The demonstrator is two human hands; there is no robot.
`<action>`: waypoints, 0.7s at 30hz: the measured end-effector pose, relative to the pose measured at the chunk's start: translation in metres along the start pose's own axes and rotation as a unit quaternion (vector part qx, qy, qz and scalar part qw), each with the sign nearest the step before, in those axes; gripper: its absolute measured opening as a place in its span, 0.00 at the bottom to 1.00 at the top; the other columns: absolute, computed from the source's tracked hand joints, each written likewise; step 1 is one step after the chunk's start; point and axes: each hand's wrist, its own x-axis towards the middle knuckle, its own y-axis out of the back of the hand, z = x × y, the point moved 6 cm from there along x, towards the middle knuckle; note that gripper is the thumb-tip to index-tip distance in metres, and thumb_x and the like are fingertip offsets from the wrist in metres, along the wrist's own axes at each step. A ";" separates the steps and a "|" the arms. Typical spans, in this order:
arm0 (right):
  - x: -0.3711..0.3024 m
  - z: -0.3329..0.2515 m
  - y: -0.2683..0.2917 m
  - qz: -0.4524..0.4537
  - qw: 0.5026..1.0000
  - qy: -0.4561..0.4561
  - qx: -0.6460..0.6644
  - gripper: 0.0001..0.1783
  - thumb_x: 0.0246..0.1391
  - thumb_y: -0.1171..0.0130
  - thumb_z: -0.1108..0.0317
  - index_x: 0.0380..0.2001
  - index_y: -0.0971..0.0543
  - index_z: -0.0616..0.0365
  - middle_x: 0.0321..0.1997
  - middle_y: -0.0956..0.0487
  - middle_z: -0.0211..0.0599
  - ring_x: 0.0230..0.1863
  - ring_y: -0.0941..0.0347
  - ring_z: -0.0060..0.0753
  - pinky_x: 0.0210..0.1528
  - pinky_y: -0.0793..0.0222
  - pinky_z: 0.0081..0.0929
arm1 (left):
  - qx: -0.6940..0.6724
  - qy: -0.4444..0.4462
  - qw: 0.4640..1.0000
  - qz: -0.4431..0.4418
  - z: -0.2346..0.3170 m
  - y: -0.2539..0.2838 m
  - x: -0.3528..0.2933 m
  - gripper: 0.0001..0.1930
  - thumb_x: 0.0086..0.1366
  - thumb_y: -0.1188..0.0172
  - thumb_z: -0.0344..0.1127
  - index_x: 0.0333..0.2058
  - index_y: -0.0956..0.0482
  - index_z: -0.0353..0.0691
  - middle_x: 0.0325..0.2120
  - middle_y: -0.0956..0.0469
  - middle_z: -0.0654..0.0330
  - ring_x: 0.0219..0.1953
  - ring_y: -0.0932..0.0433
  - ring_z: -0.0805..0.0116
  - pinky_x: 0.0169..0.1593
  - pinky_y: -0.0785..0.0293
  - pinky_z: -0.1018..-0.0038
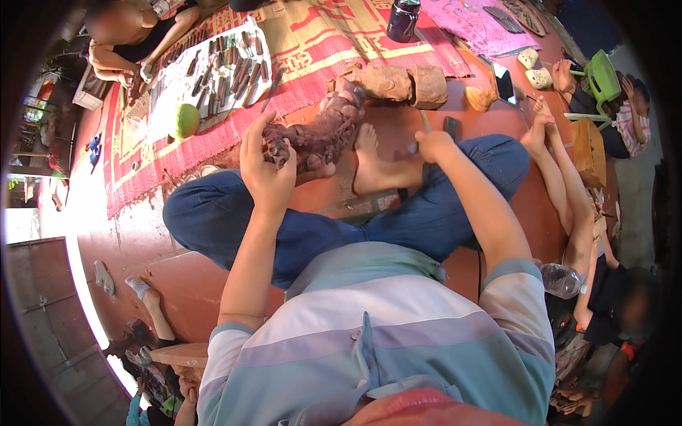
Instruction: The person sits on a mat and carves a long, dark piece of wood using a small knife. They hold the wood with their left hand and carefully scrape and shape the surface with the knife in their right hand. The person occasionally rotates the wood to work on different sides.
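Observation:
A dark reddish-brown wood carving, knobbly and deeply cut, lies at an angle on the floor in front of my crossed legs. My left hand curls around its near left end, thumb on one side and fingers on the other. Apart from the carving, over my right knee, my right hand is closed on a slim tool. A pale, thin length of it sticks out past the fist; its exact kind is hard to make out. Beyond the carving's far end rests a lighter block of wood.
A red and yellow mat spreads ahead, bearing a white cloth with several carving tools and a green round fruit. A phone leans by a wooden stand at right. Other people sit around; a plastic bottle lies near my right elbow.

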 end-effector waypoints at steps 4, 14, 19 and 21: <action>-0.012 -0.008 -0.012 0.019 1.000 -0.010 0.010 0.15 0.53 0.52 0.67 0.45 0.29 0.57 0.44 0.22 0.48 0.47 0.24 0.46 0.47 0.31 0.37 | -0.006 0.008 1.000 0.011 -0.013 0.003 0.004 0.22 0.48 0.42 0.20 0.45 0.27 0.38 0.38 0.24 0.55 0.41 0.25 0.62 0.45 0.30 0.71; -0.004 -0.031 0.010 0.039 0.997 0.061 -0.026 0.17 0.50 0.50 0.68 0.46 0.30 0.57 0.42 0.21 0.47 0.47 0.24 0.46 0.46 0.30 0.38 | -0.008 0.016 1.000 0.016 -0.024 0.004 0.002 0.19 0.50 0.39 0.22 0.44 0.26 0.37 0.35 0.24 0.58 0.36 0.24 0.67 0.43 0.29 0.74; 0.020 -0.047 0.039 0.059 0.990 0.126 -0.015 0.17 0.53 0.52 0.65 0.45 0.29 0.57 0.41 0.21 0.50 0.47 0.25 0.46 0.45 0.30 0.39 | -0.009 0.020 1.000 0.008 -0.006 -0.005 0.001 0.19 0.51 0.34 0.27 0.43 0.26 0.37 0.34 0.24 0.59 0.34 0.25 0.72 0.41 0.29 0.76; 0.028 -0.050 0.075 0.084 0.981 0.173 0.035 0.22 0.56 0.54 0.60 0.53 0.31 0.54 0.49 0.23 0.46 0.49 0.25 0.39 0.48 0.30 0.34 | -0.028 0.018 0.999 0.013 0.004 -0.004 -0.001 0.19 0.51 0.32 0.29 0.42 0.27 0.36 0.31 0.24 0.60 0.33 0.25 0.74 0.40 0.29 0.77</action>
